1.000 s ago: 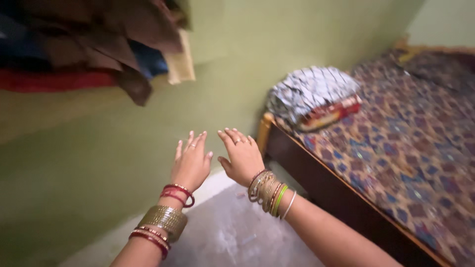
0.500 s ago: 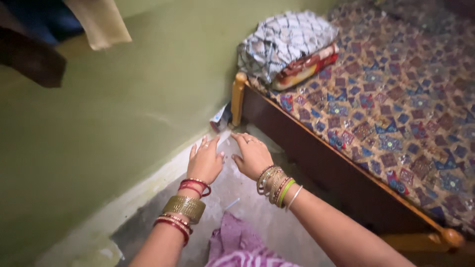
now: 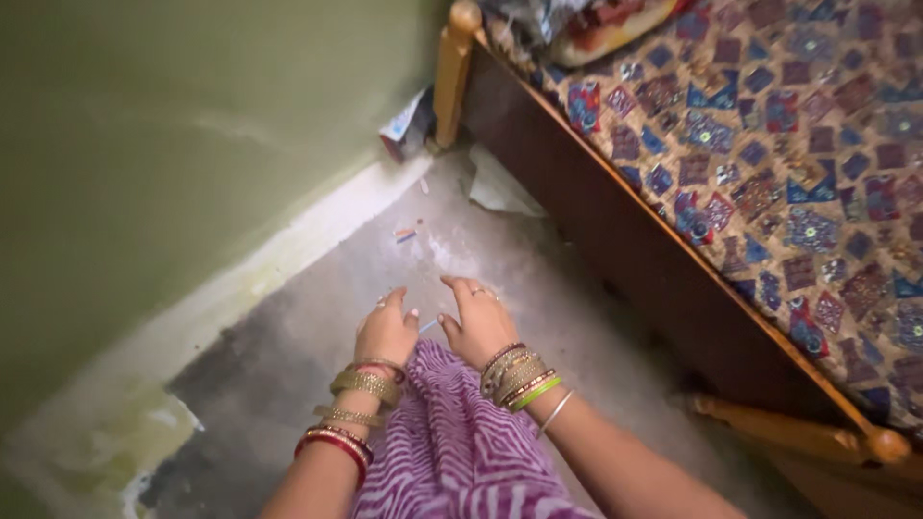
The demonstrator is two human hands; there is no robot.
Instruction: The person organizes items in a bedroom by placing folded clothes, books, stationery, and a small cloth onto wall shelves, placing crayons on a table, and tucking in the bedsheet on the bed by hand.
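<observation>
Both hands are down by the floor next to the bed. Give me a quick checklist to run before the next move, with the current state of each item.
1. Left hand in view, low over the floor: ok.
2. Right hand in view beside it, fingers spread: ok.
3. Hands free of any load: cannot tell; a thin pale blue thing shows between them, grip unclear.
4. Purple patterned cloth clear of the hands: not ok; it lies right under both wrists.
5. Floor ahead free of litter: not ok; small scraps and a white paper lie near the bed frame.
6. Room on the left side: ok; the green wall stands apart from the left hand.
</observation>
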